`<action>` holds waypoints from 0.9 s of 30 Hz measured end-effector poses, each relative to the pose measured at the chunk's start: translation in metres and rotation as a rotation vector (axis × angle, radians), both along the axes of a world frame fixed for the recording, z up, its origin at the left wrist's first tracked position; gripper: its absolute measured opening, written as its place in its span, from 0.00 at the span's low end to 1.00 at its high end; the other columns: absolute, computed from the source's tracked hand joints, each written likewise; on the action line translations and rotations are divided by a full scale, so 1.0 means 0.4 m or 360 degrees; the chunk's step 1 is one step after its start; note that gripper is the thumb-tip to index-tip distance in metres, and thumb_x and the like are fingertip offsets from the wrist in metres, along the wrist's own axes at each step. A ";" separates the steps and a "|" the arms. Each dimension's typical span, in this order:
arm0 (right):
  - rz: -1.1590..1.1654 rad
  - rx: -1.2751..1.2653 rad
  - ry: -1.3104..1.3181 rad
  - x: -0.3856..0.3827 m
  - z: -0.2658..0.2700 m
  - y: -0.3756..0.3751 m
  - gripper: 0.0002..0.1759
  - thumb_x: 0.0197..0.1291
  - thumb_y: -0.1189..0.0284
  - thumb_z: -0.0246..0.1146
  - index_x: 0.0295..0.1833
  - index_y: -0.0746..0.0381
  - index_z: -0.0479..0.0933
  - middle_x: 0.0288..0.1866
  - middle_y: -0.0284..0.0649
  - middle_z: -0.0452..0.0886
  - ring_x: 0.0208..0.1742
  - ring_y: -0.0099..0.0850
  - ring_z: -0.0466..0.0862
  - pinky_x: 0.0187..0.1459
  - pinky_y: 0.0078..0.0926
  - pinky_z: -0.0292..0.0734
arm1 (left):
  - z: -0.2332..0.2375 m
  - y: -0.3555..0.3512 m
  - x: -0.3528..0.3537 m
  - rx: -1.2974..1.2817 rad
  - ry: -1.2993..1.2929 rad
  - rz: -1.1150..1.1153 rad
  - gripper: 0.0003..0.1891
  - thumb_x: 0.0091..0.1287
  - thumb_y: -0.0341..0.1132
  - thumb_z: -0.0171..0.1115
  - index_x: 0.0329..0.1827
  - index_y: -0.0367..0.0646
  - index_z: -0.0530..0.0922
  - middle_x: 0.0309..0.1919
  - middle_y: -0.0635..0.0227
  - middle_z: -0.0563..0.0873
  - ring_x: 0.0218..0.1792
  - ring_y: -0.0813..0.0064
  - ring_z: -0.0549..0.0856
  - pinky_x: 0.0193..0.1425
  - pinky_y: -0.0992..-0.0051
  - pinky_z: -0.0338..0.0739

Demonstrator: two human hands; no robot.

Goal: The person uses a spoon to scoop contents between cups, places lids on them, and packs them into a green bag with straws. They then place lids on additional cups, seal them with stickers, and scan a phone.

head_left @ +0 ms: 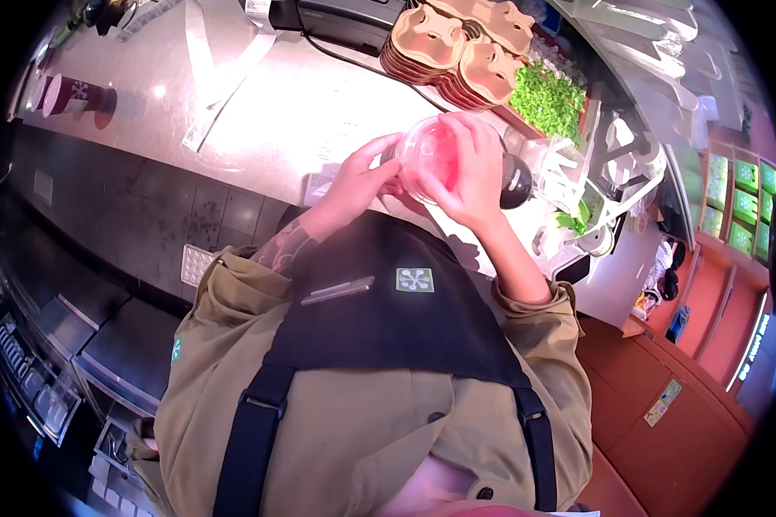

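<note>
Round container of clear, pink-tinted plastic [431,157]: held between both hands above the near edge of a bright metal tabletop [138,112], in front of the wearer's apron. Contents could not be told through the glare.

Left hand [362,183]: fingers closed on the container's left side, thumb and forefinger near its rim.

Right hand [470,172]: fingers clamped over the container's upper and right sides, thumb laid across its lower part.

Black, rounded object with a glossy surface [517,183]: stood just beside the right hand, partly hidden by it.

Stacked tan moulded cup carriers [427,39]: several piles, beyond the hands. Bright green leafy sprigs [547,99]: massed in a red-edged tray, to the right of the carriers.

Black box-shaped machine [349,26]: at the far side, left of the carriers, a dark cable running near it.

Long white paper strips [200,52]: lay left of centre. Dark-red cup with a white snowflake-like mark [79,91]: at the far left, well apart from the hands.

Black bib apron [353,332]: worn over an olive-tan shirt [207,345], bearing a square green badge [415,280].
</note>
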State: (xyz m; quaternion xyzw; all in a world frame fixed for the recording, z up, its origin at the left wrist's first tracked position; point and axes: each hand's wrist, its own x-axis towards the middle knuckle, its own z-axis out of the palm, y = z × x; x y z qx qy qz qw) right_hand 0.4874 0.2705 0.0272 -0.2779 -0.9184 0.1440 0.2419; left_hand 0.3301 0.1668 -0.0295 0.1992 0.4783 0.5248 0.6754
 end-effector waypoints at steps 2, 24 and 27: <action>0.0006 -0.0040 0.0041 0.004 -0.010 0.006 0.39 0.42 0.54 0.71 0.57 0.66 0.72 0.55 0.50 0.74 0.56 0.49 0.73 0.58 0.43 0.67 | -0.006 0.008 0.009 -0.0039 -0.0089 0.0036 0.23 0.73 0.37 0.55 0.69 0.41 0.67 0.49 0.67 0.81 0.33 0.83 0.83 0.38 0.82 0.81; 0.0016 -0.0215 -0.0335 -0.019 0.006 0.036 0.51 0.31 0.49 0.70 0.61 0.68 0.68 0.56 0.53 0.73 0.55 0.53 0.70 0.56 0.44 0.68 | -0.057 0.069 -0.002 0.0418 0.0303 0.0121 0.22 0.66 0.33 0.56 0.62 0.35 0.72 0.58 0.59 0.76 0.56 0.72 0.78 0.58 0.72 0.74; 0.0040 -0.0315 -0.0116 0.000 -0.015 0.048 0.47 0.38 0.50 0.68 0.62 0.69 0.68 0.56 0.53 0.72 0.56 0.52 0.71 0.57 0.44 0.67 | -0.025 0.077 -0.026 0.0158 0.0147 -0.0019 0.23 0.64 0.33 0.58 0.62 0.35 0.72 0.55 0.58 0.78 0.53 0.71 0.80 0.56 0.70 0.76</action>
